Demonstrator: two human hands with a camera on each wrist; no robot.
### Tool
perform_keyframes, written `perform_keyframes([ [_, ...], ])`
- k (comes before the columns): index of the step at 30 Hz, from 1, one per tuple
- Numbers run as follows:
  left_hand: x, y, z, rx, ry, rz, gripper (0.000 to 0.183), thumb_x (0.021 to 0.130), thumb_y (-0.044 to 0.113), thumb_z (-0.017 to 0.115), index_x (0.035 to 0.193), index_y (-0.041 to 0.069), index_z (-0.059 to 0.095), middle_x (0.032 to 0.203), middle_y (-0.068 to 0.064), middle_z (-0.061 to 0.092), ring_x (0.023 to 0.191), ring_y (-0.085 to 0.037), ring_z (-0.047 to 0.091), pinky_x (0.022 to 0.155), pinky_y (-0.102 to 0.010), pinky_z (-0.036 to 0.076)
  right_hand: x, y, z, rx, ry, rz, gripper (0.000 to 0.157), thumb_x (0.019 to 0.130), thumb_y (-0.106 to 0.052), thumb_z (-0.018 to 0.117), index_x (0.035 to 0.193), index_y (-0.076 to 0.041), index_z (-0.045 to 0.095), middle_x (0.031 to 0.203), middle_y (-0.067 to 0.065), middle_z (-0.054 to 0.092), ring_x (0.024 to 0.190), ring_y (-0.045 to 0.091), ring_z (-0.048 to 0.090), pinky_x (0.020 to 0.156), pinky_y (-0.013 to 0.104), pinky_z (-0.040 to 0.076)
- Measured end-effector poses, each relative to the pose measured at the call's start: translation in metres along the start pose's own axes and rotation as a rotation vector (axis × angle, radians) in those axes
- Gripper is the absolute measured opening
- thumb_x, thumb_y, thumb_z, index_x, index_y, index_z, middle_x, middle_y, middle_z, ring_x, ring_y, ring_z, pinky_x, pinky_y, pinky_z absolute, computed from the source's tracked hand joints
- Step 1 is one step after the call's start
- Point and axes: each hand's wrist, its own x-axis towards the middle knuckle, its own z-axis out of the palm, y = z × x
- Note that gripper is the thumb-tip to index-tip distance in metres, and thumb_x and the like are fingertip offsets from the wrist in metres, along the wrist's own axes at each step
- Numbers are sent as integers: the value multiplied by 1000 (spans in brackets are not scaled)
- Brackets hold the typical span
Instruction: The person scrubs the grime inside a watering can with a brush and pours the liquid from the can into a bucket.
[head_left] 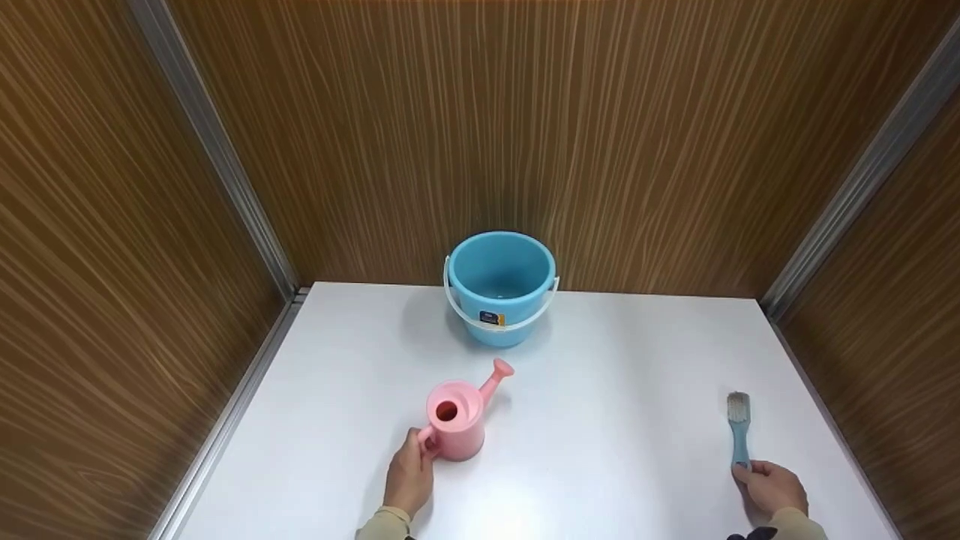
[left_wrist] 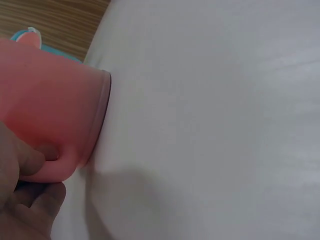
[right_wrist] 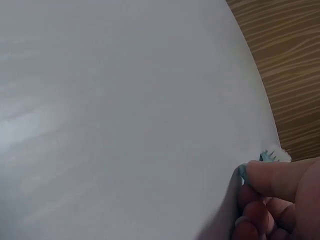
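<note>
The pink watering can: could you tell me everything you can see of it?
The pink watering can looks like smooth plastic, with a rounded body, a round opening in its top and a spout ending in a flared head. It is upright and appears to rest on the white table, nearer the person than the blue bucket. The spout slants up, away and rightward. The left hand grips its loop handle. Whether it contains water cannot be told.

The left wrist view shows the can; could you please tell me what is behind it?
Behind the can, bits of the bucket and wall show; whatever else the can covers cannot be seen.
</note>
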Motion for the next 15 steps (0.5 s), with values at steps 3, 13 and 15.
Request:
perform_keyframes([
  [3,3,0,1,2,1,14,15,89,7,57,97,12,46,88,1,59,82,-12,58,72,-31,48,1,2,0,24,-3,11,65,85,-48,57,116,9,51,97,20,60,102,40,46,82,53,35],
  [13,12,3,8,-22,-37,12,15,91,0,52,101,9,45,91,-1,62,90,-15,62,79,-31,48,5,7,-5,270,-53,67,46,97,-30,41,120,10,43,75,-1,60,72,12,55,66,28,44],
  [15,13,4,11,-36,-50,-1,15,91,0,51,101,10,45,92,-1,61,91,-15,61,80,-30,48,5,9,-6,297,-60,73,46,98,-29,39,121,10,42,76,-1,60,71,10,55,64,26,46],
])
